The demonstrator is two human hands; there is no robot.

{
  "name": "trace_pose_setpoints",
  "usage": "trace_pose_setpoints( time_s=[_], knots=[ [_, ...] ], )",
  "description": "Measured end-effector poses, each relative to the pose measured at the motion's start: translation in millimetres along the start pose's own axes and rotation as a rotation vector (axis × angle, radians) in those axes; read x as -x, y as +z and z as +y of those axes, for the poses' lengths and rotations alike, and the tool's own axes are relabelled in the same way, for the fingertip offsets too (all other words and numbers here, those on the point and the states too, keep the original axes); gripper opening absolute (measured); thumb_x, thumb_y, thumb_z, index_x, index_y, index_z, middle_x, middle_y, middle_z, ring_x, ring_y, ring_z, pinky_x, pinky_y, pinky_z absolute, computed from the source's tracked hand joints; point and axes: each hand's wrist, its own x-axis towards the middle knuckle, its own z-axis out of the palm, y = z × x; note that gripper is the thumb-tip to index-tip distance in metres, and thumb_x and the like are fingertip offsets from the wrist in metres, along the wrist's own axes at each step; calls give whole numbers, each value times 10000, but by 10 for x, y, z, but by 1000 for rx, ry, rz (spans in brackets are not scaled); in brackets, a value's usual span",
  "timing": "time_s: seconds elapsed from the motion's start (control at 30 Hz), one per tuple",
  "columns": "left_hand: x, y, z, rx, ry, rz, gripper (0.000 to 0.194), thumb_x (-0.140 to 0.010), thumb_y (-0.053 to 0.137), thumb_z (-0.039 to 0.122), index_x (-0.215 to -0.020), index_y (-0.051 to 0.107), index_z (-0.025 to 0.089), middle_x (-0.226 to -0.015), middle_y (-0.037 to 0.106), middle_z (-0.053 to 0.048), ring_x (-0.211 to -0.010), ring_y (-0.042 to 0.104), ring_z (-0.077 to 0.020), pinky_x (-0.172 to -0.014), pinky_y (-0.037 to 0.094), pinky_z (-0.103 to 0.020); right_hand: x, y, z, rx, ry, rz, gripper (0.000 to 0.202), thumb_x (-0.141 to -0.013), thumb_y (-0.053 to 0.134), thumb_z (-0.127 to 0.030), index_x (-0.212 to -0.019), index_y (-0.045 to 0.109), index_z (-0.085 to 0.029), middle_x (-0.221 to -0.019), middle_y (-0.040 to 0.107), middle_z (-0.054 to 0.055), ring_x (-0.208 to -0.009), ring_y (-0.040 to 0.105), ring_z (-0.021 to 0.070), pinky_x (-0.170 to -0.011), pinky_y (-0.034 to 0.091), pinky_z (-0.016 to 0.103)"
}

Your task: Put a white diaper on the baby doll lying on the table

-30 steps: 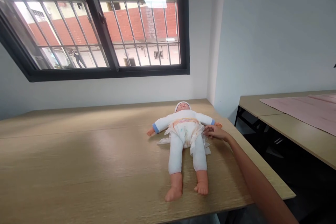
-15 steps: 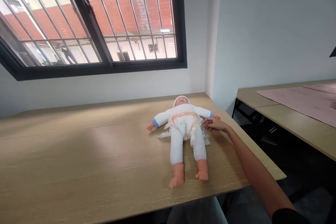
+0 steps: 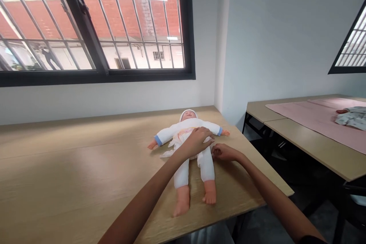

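Note:
A baby doll point(image 3: 180, 177) in white clothes with blue cuffs and a white cap lies on its back, arms spread, feet toward me. Around its hips is a white diaper point(image 3: 183, 134) with an orange-tinted waistband and frilly edges, partly hidden by my hand. My left hand point(image 3: 198, 139) lies across the doll's middle over the diaper, fingers stretched toward the right hip. Beside that hip, my right hand point(image 3: 225, 152) has its fingers curled in a pinch at the diaper's side edge; the fingertips are partly hidden.
The doll rests on a wooden table point(image 3: 85, 183) below a barred window point(image 3: 128, 23). At the right, a second table point(image 3: 303, 133) bears a pink cloth point(image 3: 303, 116) and another clothed doll point(image 3: 353, 118), cut off by the frame edge.
My left hand has come into view and reached across the doll's diaper. My right hand stays by the hip, its fingers more curled. The view has turned slightly right.

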Motion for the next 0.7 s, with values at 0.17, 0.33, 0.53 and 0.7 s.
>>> trace_pose_setpoints(
  time_s=[0.17,0.33,0.53,0.7],
  knots=[
    [-66,354,-158,-89,-7,-64,137,-854,562,327,-824,647,224,-921,681,-33,-965,561,-214,-909,384,-330,-4,-160,42,-113,44,115,333,-806,591,-512,-791,537,-184,-728,613,19,-676,573,160,-636,450,284],
    [-198,549,-90,-254,-108,-58,172,-828,563,318,-789,648,173,-921,670,-111,-1006,538,-288,-897,361,-410,-23,-151,49,-312,54,265,470,-760,600,-635,-837,517,-178,-727,634,30,-676,621,166,-637,478,297],
    [-315,621,-169,-246,-158,-42,104,-804,557,206,-822,647,158,-960,664,-108,-970,553,-263,-889,352,-397,-46,-49,92,-385,-18,382,497,-715,638,-648,-809,517,-175,-682,596,12,-635,582,147,-659,473,310],
    [-292,603,-238,-194,-174,-20,137,-836,529,226,-779,636,162,-895,672,-76,-936,565,-232,-876,362,-366,-40,-35,80,-474,-30,463,512,-660,728,-564,-919,483,-197,-749,571,-4,-641,571,140,-632,475,298]
  ],
)
